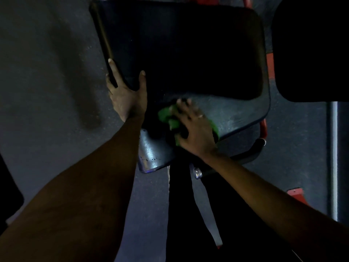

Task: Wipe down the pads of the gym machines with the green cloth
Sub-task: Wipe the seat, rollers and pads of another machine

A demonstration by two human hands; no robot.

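Observation:
A large dark back pad (179,50) fills the upper middle of the dim head view. Below it lies a dark seat pad (236,112) with a dull sheen. My left hand (126,93) grips the back pad's lower left corner, thumb on its face and fingers round the edge. My right hand (192,125) presses a crumpled green cloth (166,116) flat on the seat pad, near where the two pads meet. Bits of cloth show on both sides of that hand, and its fingers look blurred.
Red frame tubing (263,127) runs along the seat's right side. A shiny knob (197,173) sits under the seat. Another dark pad (311,48) stands at the upper right, above a vertical metal post (333,157). Dark rubber floor (47,72) lies all around.

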